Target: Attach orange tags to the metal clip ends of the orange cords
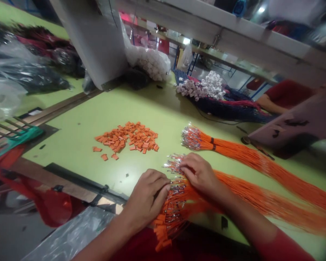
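Note:
My left hand (pixel 150 192) is closed in a pinch over the metal-tipped ends of loose orange wires (pixel 235 186). What lies between its fingertips is too small to make out. My right hand (pixel 197 173) pinches an orange wire close to its metal terminal, beside the spread terminals. Below my left hand, several wire ends carry small orange plastic connector housings (pixel 162 232). Loose housings of the same orange form a pile (pixel 133 137) on the green tabletop, ahead and to the left.
A tied bundle of orange wires (pixel 228 146) lies behind my right hand. Farther back are dark wires with white connectors (pixel 206 87) and a bag of white parts (pixel 154 63). A grey post (pixel 89 40) stands at left, and another person's arm (pixel 271 103) shows at right.

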Tool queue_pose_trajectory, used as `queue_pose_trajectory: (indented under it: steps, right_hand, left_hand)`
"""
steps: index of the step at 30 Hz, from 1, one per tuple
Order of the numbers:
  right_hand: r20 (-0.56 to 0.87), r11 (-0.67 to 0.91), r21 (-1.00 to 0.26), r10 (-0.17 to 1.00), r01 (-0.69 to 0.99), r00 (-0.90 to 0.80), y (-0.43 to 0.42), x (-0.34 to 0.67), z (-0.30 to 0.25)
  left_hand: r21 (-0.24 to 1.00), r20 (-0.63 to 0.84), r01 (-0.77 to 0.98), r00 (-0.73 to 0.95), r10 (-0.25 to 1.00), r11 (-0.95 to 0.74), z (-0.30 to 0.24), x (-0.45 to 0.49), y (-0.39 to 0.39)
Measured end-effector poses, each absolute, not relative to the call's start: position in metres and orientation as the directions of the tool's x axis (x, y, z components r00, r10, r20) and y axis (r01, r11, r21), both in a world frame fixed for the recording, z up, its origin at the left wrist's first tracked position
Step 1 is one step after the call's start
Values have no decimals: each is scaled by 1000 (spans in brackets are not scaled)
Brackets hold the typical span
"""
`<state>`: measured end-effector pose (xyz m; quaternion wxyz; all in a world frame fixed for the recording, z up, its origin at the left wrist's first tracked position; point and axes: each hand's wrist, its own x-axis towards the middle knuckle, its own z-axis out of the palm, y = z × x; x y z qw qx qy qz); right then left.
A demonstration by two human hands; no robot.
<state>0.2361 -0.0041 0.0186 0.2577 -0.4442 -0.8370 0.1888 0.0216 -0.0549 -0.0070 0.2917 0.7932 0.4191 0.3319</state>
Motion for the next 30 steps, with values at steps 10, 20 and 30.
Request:
queue_pose_trajectory:
  steps: [10,20,30]
  right_hand:
    - [310,517,-472,856,714,-414,-2,237,15]
    - [-25,328,-378,931,866,-363,-4,254,25]
    - [-337,357,-144,859,923,-385,7,230,47]
  left_hand:
    - [805,248,389,465,850,-448,-7,15,-74]
    - [795,259,393,469,845,-462,-7,18,-68]
    - [789,263,397,472,842,-469,-5,20,-68]
